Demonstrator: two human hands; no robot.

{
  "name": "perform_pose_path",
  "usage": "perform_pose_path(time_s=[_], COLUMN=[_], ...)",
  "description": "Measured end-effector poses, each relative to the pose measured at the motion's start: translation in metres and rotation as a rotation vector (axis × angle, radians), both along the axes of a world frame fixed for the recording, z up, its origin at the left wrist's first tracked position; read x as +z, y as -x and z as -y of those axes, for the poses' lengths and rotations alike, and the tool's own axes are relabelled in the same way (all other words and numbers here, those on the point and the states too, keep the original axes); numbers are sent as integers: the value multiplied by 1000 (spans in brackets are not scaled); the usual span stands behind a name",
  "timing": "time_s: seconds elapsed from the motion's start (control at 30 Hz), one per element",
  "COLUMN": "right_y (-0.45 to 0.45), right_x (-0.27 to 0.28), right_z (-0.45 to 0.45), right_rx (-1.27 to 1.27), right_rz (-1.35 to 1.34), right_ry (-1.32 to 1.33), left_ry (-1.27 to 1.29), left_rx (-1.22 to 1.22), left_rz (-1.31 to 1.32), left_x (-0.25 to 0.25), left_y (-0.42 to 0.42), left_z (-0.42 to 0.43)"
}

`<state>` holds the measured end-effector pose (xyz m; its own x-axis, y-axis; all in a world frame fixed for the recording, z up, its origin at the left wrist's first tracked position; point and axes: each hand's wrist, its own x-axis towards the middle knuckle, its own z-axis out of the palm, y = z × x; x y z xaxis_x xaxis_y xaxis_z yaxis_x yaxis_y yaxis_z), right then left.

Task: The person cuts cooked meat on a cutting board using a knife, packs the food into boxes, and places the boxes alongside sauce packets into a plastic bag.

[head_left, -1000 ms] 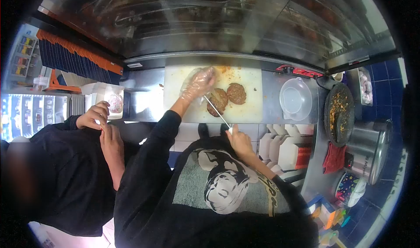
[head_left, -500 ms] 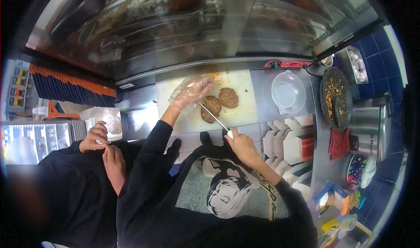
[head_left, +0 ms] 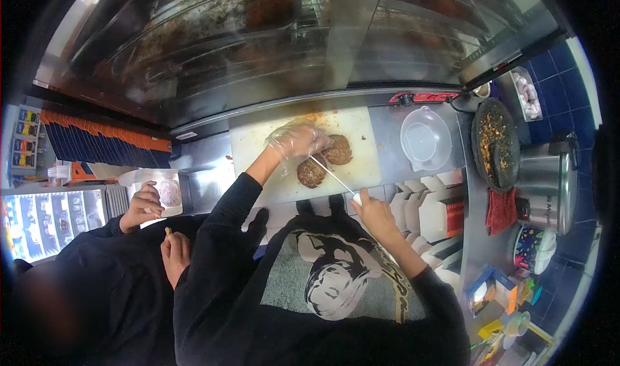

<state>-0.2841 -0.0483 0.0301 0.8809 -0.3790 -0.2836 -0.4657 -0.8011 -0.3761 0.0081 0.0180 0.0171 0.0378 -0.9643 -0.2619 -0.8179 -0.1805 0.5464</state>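
Left hand, in a loose clear plastic glove — above the white rectangular cutting board, fingers bent downward at the edge of the far round browned patty. Whether they grip it or only press on it: cannot tell; the glove and the hand's own bulk hide the fingertips.

Right hand, bare — closed around the white handle of a long, thin, steel-bladed knife. Blade runs obliquely from the board's near edge up toward the left hand, passing along the side of the near round browned patty.

Both patties lie flat on the board, close to each other, the far one further to the right. Orange-brown crumbs lie along the board's back edge.

Right of the board, on the steel counter: a translucent round plastic bowl. Beyond it, a dark round stone-like dish with orange-yellow crumbs; a folded red cloth lies just beside it.

At left, a co-worker's two bare hands, apart from the board, near a white tray.
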Motion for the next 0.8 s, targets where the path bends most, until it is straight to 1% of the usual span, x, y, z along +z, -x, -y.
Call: perform_pose_path(time_s=[0.03, 0.07, 0.1, 0.13, 0.2, 0.23, 0.3, 0.43, 0.5, 0.63, 0.7, 0.8], right_y=[-2, -5, -8, -11, -17, -19, -24, -29, -30, -33, -33, -34], right_x=[0, -1, -1, -1, -2, -3, -5, -9, -13, -16, -21, -22], right_z=[-1, -2, -3, -4, -4, -3, -2, 0, -1, -3, -4, -7], right_rx=[0, -1, -1, 0, -1, 0, -13, -25, -32, -49, -52, -56], right_rz=[-1, 15, 31, 29, 4, 2, 12, 21, 26, 3, -15, -16], right_ry=[-1, 12, 27, 26, 27, 25, 24, 22, 20, -5, -6, -8], left_ry=[-1, 71, 143, 142, 218, 217, 246, 278, 423, 424, 216, 146], left_rx=[0, 40, 81, 82, 191, 192, 278, 281, 289, 289, 334, 318], left_rz=[-1, -51, -101, -102, 23, 21, -8, -21, -37, -18, -29, -22], left_x=[-4, -9, -3, 2, 15, 7, -13, -35, -41, -35, -31, -34], left_y=[-2, -2, 0, 1, 3, 2, -1, -8, -9, -8, -7, -8], left_z=[-3, -7, -9, -10, -11, -11, -10, -5, -3, -3, -4, -2])
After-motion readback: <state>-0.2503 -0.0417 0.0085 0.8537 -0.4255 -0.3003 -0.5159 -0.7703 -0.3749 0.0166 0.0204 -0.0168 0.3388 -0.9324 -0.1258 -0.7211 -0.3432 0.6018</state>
